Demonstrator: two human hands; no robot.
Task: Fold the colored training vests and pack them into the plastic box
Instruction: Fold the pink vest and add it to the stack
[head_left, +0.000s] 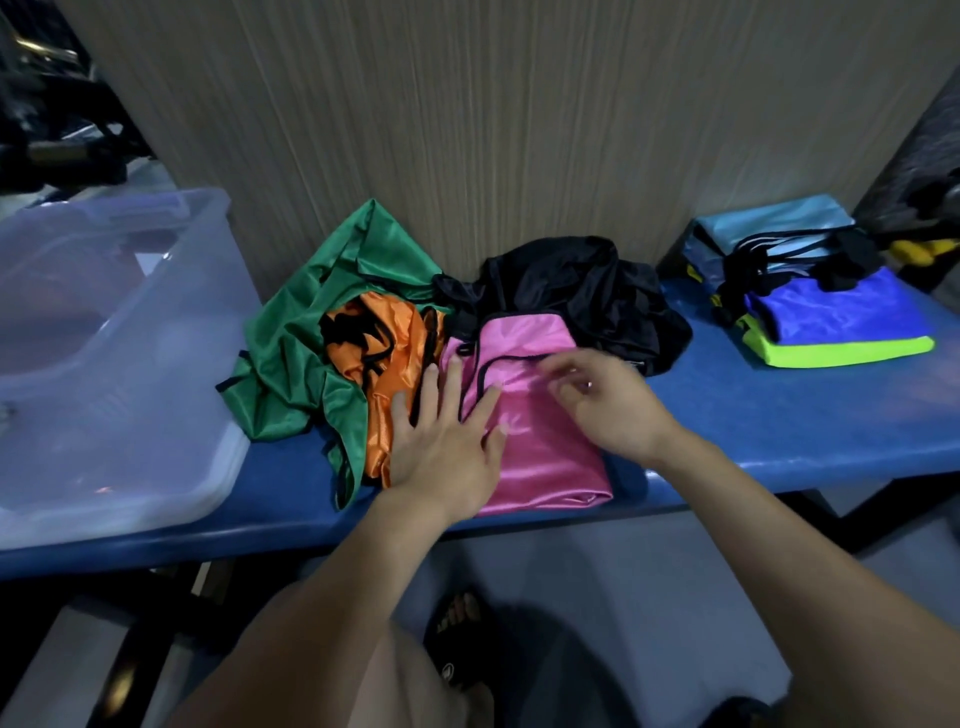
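A pink vest (540, 457) with black trim lies partly folded on the blue table (779, 415), near its front edge. My left hand (447, 441) presses flat on its left side, fingers spread. Over the vest's upper right part my right hand (608, 400) is blurred, fingers loosely bent; whether it pinches the fabric I cannot tell. Crumpled orange (384, 353), green (296, 343) and black (587, 286) vests lie beside and behind the pink one. A clear plastic box (119, 364) stands at the left.
A stack of folded vests, blue (836, 306) on neon yellow with light blue behind, sits at the table's right. A wood-grain wall rises right behind the table. Dark clutter fills the far left. My sandalled foot shows below the table edge.
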